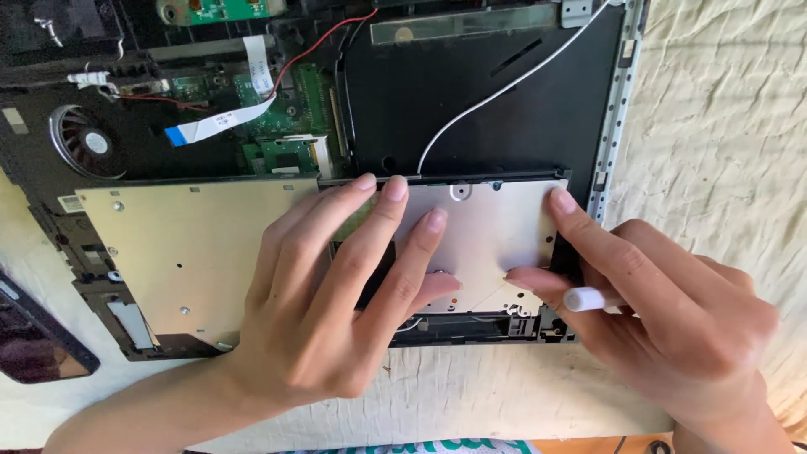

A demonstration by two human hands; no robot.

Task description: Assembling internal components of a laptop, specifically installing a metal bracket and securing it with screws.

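An opened laptop chassis [479, 101] lies bottom-up on a cream cloth, its green circuit board [282, 109] exposed. A flat silver metal drive [202, 252] sits across its near edge. My left hand [336, 303] lies flat on the drive, fingers spread and fingertips at its far edge. My right hand [664, 311] touches the drive's right end with its index finger and thumb. A white-tipped tool [584, 299] is tucked in the right palm, mostly hidden by the fingers.
A round cooling fan [84, 143] sits at the chassis's left. A white ribbon cable with a blue tip [218, 124], a red wire [324, 38] and a white wire [504, 84] cross the interior. A dark phone-like object [34, 336] lies at the left edge. Wrinkled cream cloth [723, 126] covers the surface.
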